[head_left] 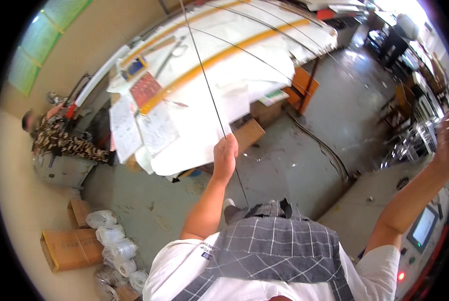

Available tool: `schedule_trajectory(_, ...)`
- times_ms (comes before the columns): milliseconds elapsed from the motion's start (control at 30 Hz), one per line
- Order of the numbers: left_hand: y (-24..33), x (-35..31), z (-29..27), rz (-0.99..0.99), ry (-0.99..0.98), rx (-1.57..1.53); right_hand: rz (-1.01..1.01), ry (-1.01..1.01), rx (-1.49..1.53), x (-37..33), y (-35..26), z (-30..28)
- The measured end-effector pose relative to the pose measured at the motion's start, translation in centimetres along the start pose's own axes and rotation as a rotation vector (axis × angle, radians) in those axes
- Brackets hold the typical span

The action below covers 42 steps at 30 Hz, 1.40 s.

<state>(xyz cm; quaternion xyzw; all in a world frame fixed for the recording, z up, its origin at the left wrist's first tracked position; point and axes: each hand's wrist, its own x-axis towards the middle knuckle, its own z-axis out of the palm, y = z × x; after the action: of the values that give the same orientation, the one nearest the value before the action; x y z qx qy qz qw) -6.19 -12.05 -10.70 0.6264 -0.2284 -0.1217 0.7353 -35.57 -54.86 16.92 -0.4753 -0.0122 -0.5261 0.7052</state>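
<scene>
"Two bare hands show in the head view, looking down. The left hand (225, 159), near the centre, holds a thin dark wire (204, 70)."

"Where does the wire run?"

"From the upper edge, slanting down across the view of a white-covered bench (189, 145), through the left hand, then on toward the floor (279, 170) near the person's feet. I cannot tell whether it touches the bench."

"And the fingers?"

"On the left they look closed together, pinching the wire; their exact wrap is too small to read. The right hand (448, 138) reaches to the far right rim, above a pale machine cabinet (360, 200) with a lit screen (423, 226). Its fingers are blurred, so I cannot tell how they stand or what they touch."

"How might the wire handle?"

"Light, I would judge, and springy rather than limp, since it runs almost straight. Something so slim could slip or roll between fingertips, and a sharp bend might kink it."

"Where is the best hold?"

"Probably where the left hand has it, partway along, with a firm pinch; held only near one end, it could whip or sag."
</scene>
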Motion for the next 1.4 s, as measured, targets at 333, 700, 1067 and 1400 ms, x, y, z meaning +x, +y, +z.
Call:
schedule_trajectory(333, 10.8, -1.0, -1.7, 0.018, -0.071, -0.272, 0.595, -0.060, -0.080, -15.5, 20.0, 18.2)
schedule_trajectory(700, 14.2, -2.5, -4.2, -0.039, -0.065, -0.371, 0.347, -0.839, -0.527, -24.4, 26.3, 27.9)
schedule_trajectory(1067, 14.3, -3.4, -7.0, 0.007, -0.204, -0.480, 0.512, -0.895, -0.543, -24.2, 25.1, 28.8)
schedule_trajectory(1400, 14.4, -3.2, -6.7, 0.027, -0.204, -0.475, 1.111, -0.570, 0.372, -22.3, 23.8, 28.6)
